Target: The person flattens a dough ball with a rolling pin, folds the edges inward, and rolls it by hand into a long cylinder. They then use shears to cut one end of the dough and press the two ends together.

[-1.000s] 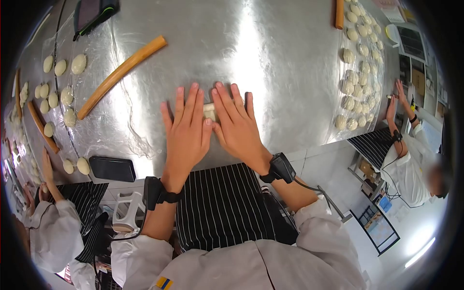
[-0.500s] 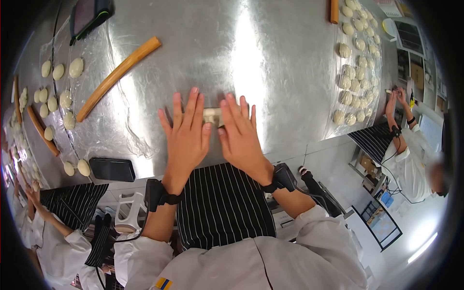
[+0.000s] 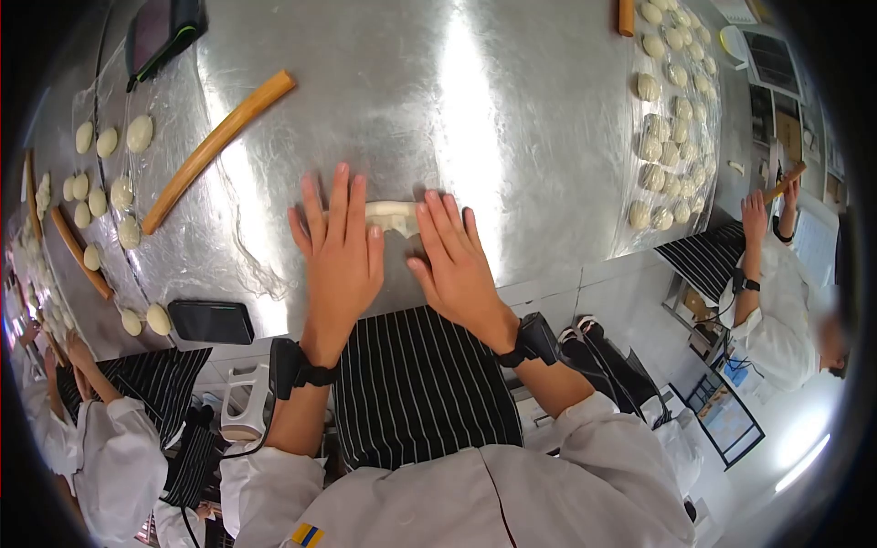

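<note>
A strip of pale dough (image 3: 391, 212) lies crosswise on the steel table in front of me, with a smooth rolled far edge and a ragged near edge. My left hand (image 3: 343, 247) rests flat over its left end, fingers stretched out and pointing away from me. Over the right end lies my right hand (image 3: 454, 251), likewise flat with its fingers extended. The dough's middle shows between the hands, while its ends are hidden under the fingers. Neither hand is wrapped around anything.
A wooden rolling pin (image 3: 219, 151) lies left on plastic film, near several dough balls (image 3: 140, 134). A black phone (image 3: 211, 321) sits at the near edge. More dough balls (image 3: 651, 149) under film are at right. A person (image 3: 776, 310) holds a rolling pin (image 3: 784, 182) there.
My hands have moved farther apart, mostly the left one to the left, and more of the dough strip shows between them. The co-worker on the right now holds a rolling pin.
</note>
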The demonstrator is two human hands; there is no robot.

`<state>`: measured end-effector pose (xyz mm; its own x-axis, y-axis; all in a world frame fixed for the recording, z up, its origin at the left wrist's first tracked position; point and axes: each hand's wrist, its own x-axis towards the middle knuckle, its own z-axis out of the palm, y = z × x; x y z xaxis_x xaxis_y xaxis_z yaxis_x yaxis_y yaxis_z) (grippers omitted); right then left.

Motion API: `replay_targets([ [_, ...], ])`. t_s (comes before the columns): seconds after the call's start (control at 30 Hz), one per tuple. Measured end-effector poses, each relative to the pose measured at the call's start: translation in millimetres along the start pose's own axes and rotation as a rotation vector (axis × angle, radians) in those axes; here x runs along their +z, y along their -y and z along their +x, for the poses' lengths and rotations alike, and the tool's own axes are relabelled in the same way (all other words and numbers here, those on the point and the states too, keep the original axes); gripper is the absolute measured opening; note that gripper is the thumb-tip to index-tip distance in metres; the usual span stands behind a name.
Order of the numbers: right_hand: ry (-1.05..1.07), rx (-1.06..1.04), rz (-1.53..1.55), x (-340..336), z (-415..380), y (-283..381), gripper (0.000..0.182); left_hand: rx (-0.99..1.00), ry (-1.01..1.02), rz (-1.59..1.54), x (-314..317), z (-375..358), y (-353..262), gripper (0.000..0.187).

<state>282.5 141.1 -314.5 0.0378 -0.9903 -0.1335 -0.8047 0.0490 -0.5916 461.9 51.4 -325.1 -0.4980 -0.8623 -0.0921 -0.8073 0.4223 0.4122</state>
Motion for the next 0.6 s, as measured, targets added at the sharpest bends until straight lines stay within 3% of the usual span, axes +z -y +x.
replay_targets([
  [0.37, -0.005, 0.109, -0.003, 25, -35, 21, 0.074, -0.029, 0.064, -0.116, -1, -26, -6, 0.064],
  [0.47, -0.049, 0.101, -0.037, 30, -40, 27, 0.074, -0.055, -0.029, -0.135, -1, -38, -9, 0.065],
  [0.6, -0.040, 0.158, -0.043, 31, -24, 35, 0.074, -0.043, 0.068, -0.045, -4, -40, -9, 0.068],
])
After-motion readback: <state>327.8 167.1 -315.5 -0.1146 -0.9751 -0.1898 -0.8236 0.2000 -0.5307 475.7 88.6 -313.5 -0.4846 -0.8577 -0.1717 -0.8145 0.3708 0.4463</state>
